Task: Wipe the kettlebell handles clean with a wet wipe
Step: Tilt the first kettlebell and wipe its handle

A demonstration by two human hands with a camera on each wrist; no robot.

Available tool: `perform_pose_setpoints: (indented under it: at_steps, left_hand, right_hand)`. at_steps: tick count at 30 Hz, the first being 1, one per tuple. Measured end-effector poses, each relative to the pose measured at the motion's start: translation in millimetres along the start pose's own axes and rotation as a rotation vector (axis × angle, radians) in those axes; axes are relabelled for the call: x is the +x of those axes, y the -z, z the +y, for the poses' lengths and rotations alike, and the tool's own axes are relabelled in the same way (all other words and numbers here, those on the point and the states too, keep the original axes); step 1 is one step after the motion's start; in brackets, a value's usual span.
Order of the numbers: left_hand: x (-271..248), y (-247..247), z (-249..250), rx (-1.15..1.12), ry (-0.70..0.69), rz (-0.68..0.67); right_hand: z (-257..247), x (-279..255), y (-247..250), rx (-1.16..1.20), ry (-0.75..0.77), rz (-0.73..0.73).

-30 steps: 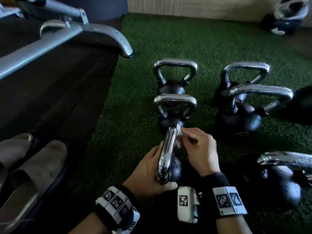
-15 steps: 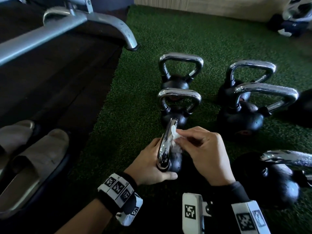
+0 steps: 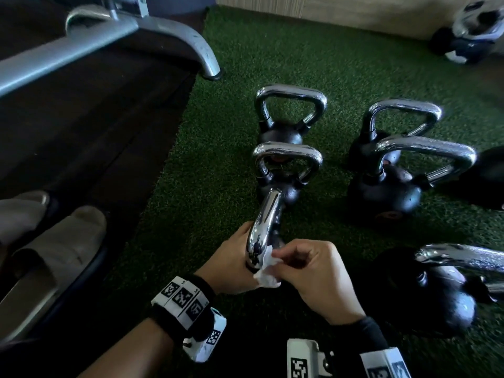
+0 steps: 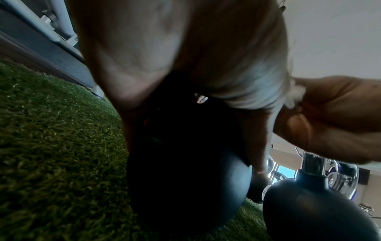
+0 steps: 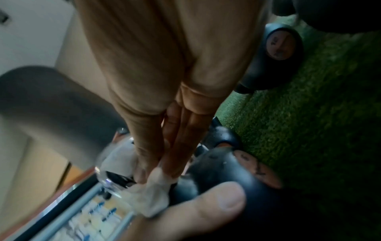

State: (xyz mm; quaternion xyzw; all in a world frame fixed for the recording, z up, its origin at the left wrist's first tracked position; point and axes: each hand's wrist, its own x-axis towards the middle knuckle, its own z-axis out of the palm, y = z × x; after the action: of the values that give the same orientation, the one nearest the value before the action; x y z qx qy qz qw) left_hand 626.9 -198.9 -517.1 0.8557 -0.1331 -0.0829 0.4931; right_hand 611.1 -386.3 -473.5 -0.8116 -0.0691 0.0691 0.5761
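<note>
Right hand (image 3: pixel 313 279): pinches white wipe (image 3: pixel 266 271) against kettlebell handle (image 3: pixel 263 225).
Left hand (image 3: pixel 231 264): apparently gripping that handle's near end.

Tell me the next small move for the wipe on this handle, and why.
Probably slide the wet wipe up along the chrome handle toward its far bend. The right hand pinches it against the handle's near end, the left hand steadies the kettlebell, and the stretch above lies bare.
</note>
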Motion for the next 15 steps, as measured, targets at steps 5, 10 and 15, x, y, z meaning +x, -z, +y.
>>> perform_pose_setpoints:
  at_steps: [5,10,15]
  left_hand:
    - [0,0,-2,0.007,0.015,-0.047]
    - [-1,3,2,0.082,-0.015,-0.102]
    - [-5,7,3,0.051,0.004,-0.105]
  right_hand:
    - [-3,9,10,-0.168,0.068,-0.096]
    - [-10,17,7,-0.254,0.042,-0.237]
    - [-9,11,7,-0.059,-0.015,-0.304]
